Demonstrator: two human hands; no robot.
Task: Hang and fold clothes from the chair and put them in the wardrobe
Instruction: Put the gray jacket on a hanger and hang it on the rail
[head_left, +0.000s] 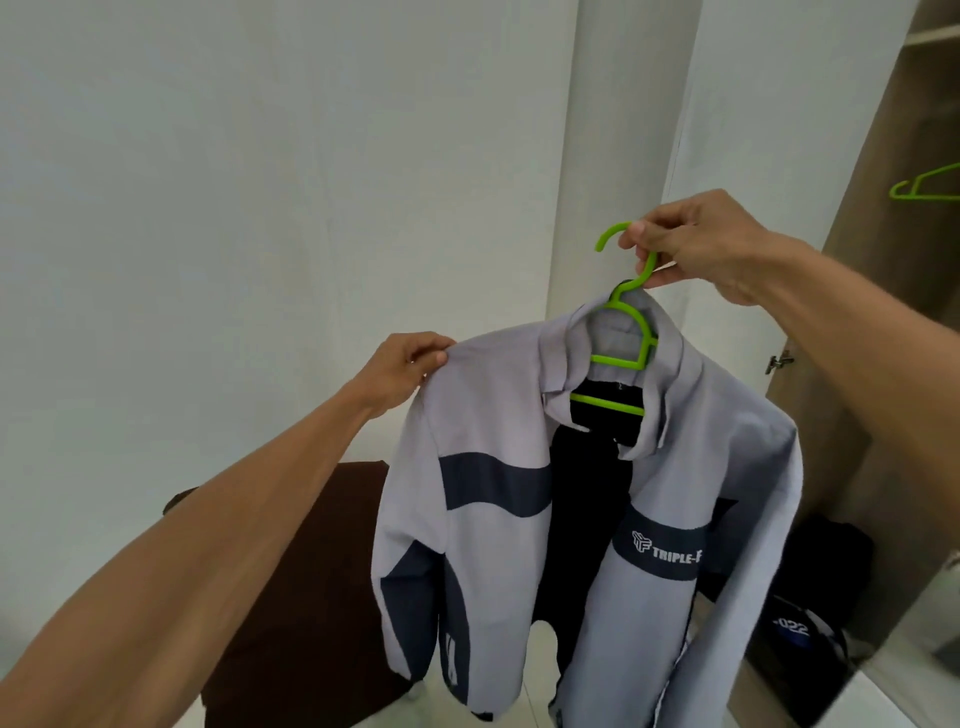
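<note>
My right hand's (691, 244) fingers (638, 231) pinch the neck of the green hanger (623, 358) just under its hook, which curls up and to the left. My left hand (410, 369) pinches the jacket's (493, 415) near shoulder seam. The grey jacket hangs below both hands, collar up, long axis vertical, open front facing me. Its dark chest band reads "TRIPLE-", with the rest cut off. Below my left hand stands the brown chair (311, 571). Right of my right hand is the open wardrobe (883, 260), holding a spare green hanger (924, 187) and a dark bag (795, 629) marked "-022".
</note>
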